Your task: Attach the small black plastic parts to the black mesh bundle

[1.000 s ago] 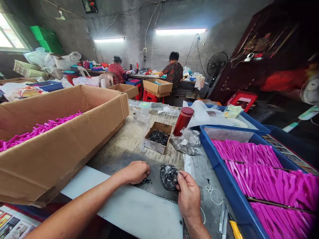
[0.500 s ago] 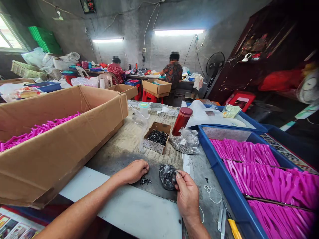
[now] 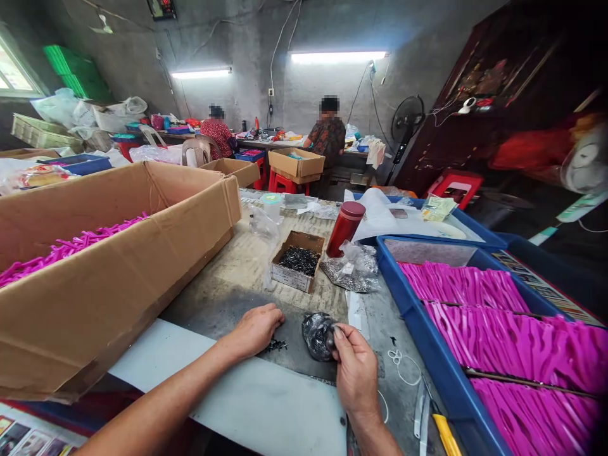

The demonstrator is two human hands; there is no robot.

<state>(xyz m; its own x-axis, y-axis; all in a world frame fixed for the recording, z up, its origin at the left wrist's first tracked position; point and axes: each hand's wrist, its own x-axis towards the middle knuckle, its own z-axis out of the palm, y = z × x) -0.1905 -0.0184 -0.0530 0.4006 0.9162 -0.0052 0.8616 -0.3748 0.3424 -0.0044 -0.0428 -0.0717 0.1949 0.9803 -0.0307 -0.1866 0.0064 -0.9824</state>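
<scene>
My right hand (image 3: 357, 367) is closed, thumb and fingers pinching the gathered edge of a small plastic bag (image 3: 315, 337) with dark contents, which rests on the table. To its left, my left hand (image 3: 259, 328) lies on the blackened tabletop with its fingers curled in; their tips are turned away, so anything inside them is hidden. Just below that hand sits a little heap of small black pieces (image 3: 276, 345), partly covered by it. Beyond both hands stands an open small carton (image 3: 291, 277) filled with many more thin black pieces.
A large cardboard box (image 3: 118, 253) with magenta plastic pieces stands at left. At right, a blue crate (image 3: 418, 335) holds rows of magenta pieces. A red flask (image 3: 348, 227), a clear bag of small metal parts (image 3: 351, 272) and a yellow-handled tool (image 3: 445, 434) are around. Two people sit at the back bench.
The view has shifted slightly. My left hand sits a little lower over the black pieces; my right hand keeps its pinch on the bag.
</scene>
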